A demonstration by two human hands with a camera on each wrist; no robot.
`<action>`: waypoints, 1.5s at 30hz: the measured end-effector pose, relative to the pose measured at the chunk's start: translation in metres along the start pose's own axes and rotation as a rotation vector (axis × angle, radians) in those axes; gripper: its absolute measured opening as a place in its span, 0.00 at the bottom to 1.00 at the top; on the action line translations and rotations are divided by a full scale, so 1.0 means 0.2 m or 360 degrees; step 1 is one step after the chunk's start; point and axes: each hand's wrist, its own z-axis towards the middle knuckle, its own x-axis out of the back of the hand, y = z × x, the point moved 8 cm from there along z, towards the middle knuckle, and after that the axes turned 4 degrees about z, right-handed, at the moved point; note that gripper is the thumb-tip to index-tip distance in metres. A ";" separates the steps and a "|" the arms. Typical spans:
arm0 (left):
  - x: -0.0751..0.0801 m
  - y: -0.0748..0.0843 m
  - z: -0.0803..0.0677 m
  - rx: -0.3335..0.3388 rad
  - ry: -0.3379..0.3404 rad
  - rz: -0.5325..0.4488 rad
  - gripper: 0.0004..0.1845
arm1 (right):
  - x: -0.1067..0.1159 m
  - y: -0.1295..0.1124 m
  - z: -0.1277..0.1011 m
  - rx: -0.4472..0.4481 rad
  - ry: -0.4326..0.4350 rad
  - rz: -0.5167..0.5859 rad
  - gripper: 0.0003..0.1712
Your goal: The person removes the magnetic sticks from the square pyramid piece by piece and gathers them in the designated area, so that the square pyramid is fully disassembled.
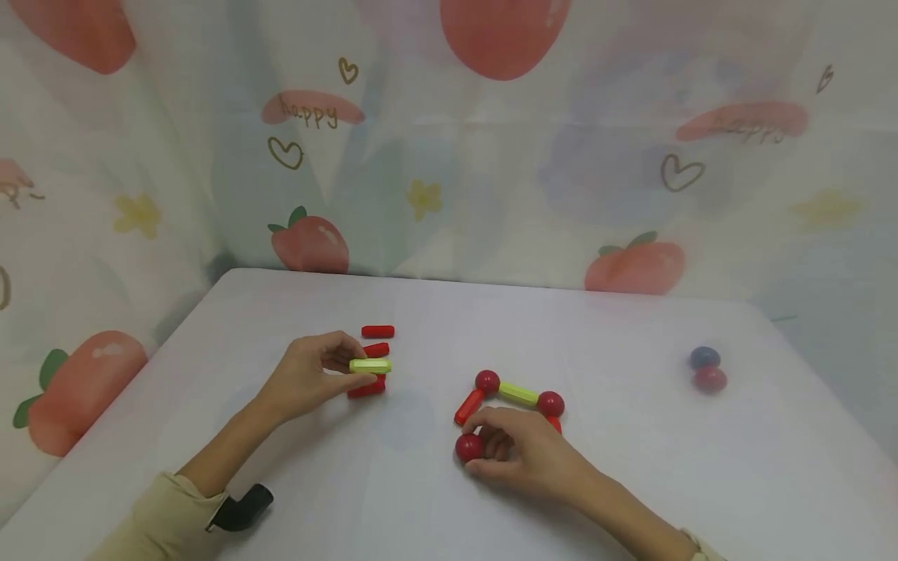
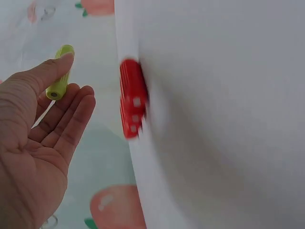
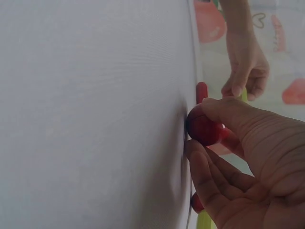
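Observation:
My left hand (image 1: 305,378) pinches a yellow-green ridged stick (image 1: 370,365) between thumb and fingers, above the white table. Several red sticks (image 1: 378,332) lie just behind and below it; the left wrist view shows pale squares on the ends of the red sticks (image 2: 133,107). My right hand (image 1: 536,456) holds a red ball (image 1: 468,449) between thumb and fingertips, low over the tabletop. Beyond that hand, another yellow-green stick (image 1: 518,393) joins two red balls (image 1: 487,381). A red stick (image 1: 468,407) slants from the left ball toward the held one; a second red stick (image 1: 554,423) is partly hidden by my hand.
A blue ball (image 1: 705,358) and a red ball (image 1: 711,379) sit together at the right of the white table (image 1: 631,343). A printed fabric curtain (image 1: 477,156) hangs behind the table's far edge and along its left side. A black strap (image 1: 242,508) sticks out at the left sleeve.

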 end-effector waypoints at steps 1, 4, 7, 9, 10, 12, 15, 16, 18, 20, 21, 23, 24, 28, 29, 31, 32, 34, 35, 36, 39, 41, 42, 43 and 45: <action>0.03 -0.03 0.00 0.0007 0.0027 0.0031 0.15 | 0.00 0.00 0.00 -0.0002 -0.0001 0.0012 0.19; 0.09 -0.10 -0.01 0.0023 0.0094 0.0127 0.14 | 0.00 0.01 0.00 -0.0013 -0.0005 0.0036 0.18; 0.14 -0.17 0.00 0.0065 0.0138 0.0177 0.14 | 0.00 0.01 0.00 -0.0022 -0.0007 0.0044 0.18; 0.15 -0.22 0.01 0.0097 0.0150 0.0203 0.14 | 0.01 0.01 0.00 -0.0028 -0.0003 0.0042 0.18; 0.16 -0.24 0.01 0.0113 0.0149 0.0221 0.14 | 0.01 0.01 0.00 -0.0029 -0.0002 0.0041 0.18; 0.16 -0.28 0.02 0.0148 0.0139 0.0261 0.13 | 0.01 0.02 0.00 -0.0027 0.0000 0.0044 0.18; 0.16 -0.33 0.04 0.0213 0.0101 0.0310 0.13 | 0.00 0.02 0.00 -0.0024 0.0000 0.0055 0.17; 0.16 -0.34 0.05 0.0236 0.0085 0.0324 0.13 | 0.00 0.02 0.00 -0.0019 -0.0001 0.0065 0.17; 0.15 -0.36 0.06 0.0284 0.0060 0.0344 0.13 | 0.00 0.01 0.00 -0.0012 -0.0002 0.0083 0.17; 0.15 -0.37 0.07 0.0325 0.0040 0.0355 0.14 | -0.01 0.01 0.00 0.0004 -0.0003 0.0099 0.17; 0.15 -0.38 0.08 0.0347 0.0029 0.0374 0.14 | -0.01 0.01 0.00 0.0016 -0.0003 0.0104 0.17; 0.14 -0.39 0.09 0.0386 0.0000 0.0424 0.13 | 0.00 0.01 0.00 0.0008 -0.0003 0.0102 0.17; 0.14 -0.39 0.09 0.0410 -0.0019 0.0455 0.13 | 0.00 0.01 0.00 0.0012 -0.0004 0.0099 0.17; 0.13 -0.41 0.10 0.0485 -0.0092 0.0559 0.12 | 0.00 0.01 -0.01 -0.0023 -0.0009 0.0084 0.18; 0.13 -0.41 0.10 0.0502 -0.0104 0.0567 0.12 | 0.00 0.01 -0.01 -0.0025 -0.0010 0.0082 0.18; 0.13 -0.41 0.10 0.0525 -0.0119 0.0586 0.13 | 0.00 0.01 0.00 -0.0017 -0.0014 0.0081 0.17; 0.13 -0.42 0.09 0.0532 -0.0124 0.0593 0.13 | 0.00 0.01 0.00 -0.0016 -0.0016 0.0080 0.17; 0.13 -0.42 0.09 0.0536 -0.0129 0.0591 0.13 | -0.01 0.00 0.00 0.0000 -0.0016 0.0076 0.17; 0.13 -0.42 0.09 0.0537 -0.0131 0.0586 0.14 | -0.01 0.00 0.00 0.0000 -0.0015 0.0071 0.17; 0.13 -0.41 0.09 0.0536 -0.0133 0.0581 0.14 | -0.01 0.00 0.01 -0.0005 -0.0013 0.0066 0.17; 0.13 -0.42 0.08 0.0536 -0.0138 0.0555 0.14 | -0.01 0.00 0.00 -0.0024 -0.0001 0.0053 0.17; 0.12 -0.42 0.08 0.0530 -0.0141 0.0544 0.14 | 0.01 0.00 -0.01 -0.0026 0.0015 0.0050 0.17; 0.12 -0.42 0.08 0.0524 -0.0140 0.0538 0.14 | 0.02 0.00 -0.01 -0.0029 0.0026 0.0049 0.17; 0.12 -0.42 0.08 0.0516 -0.0140 0.0534 0.13 | 0.03 0.00 -0.02 -0.0038 0.0042 0.0043 0.18; 0.11 -0.42 0.08 0.0497 -0.0137 0.0525 0.13 | 0.07 0.00 -0.05 -0.0065 0.0085 0.0033 0.18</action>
